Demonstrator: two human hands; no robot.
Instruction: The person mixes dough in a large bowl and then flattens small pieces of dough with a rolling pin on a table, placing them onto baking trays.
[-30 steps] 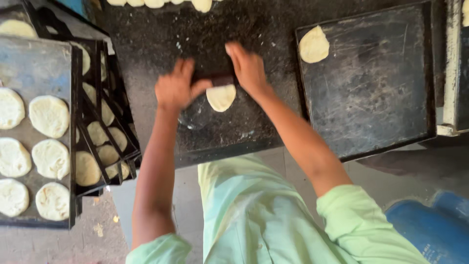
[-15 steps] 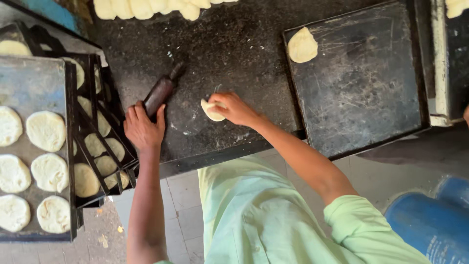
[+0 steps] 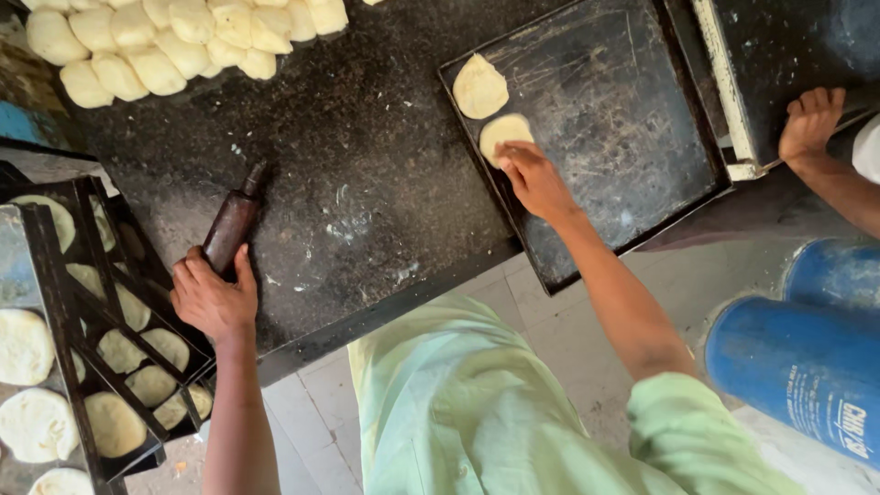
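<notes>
The dark worktop [image 3: 367, 137] fills the upper centre of the view; its near edge runs from 8 o'clock up toward 3 o'clock, just in front of the person's green shirt [image 3: 477, 394].

A black baking tray [image 3: 623, 119] lies at 1 o'clock, overhanging the worktop's near edge. Its left rim is occupied by two dough discs; the rest of its surface toward 3 o'clock is bare.

A stack of trays [image 3: 82, 348] at 8 o'clock holds rows of flattened rounds. A heap of dough balls [image 3: 174, 41] sits at 11 o'clock. Blue drums [image 3: 807, 357] stand on the floor at 4 o'clock.

The right hand [image 3: 536, 179] lies flat and open, fingers spread, fingertips on the near dough disc [image 3: 504, 136]. The disc lies toward 11 o'clock from the palm; nothing is gripped. A second disc [image 3: 479, 85] lies just beyond it, nearly touching.

The left hand [image 3: 213, 298] is loosely curled around the near end of the rolling pin [image 3: 231, 229] at the worktop's edge. The pin's long axis runs from 7 o'clock to 1 o'clock, away from the hand, with bare floured worktop on its right side.

Another person's hand [image 3: 808, 124] rests on a separate tray edge at 2 o'clock, well apart.
</notes>
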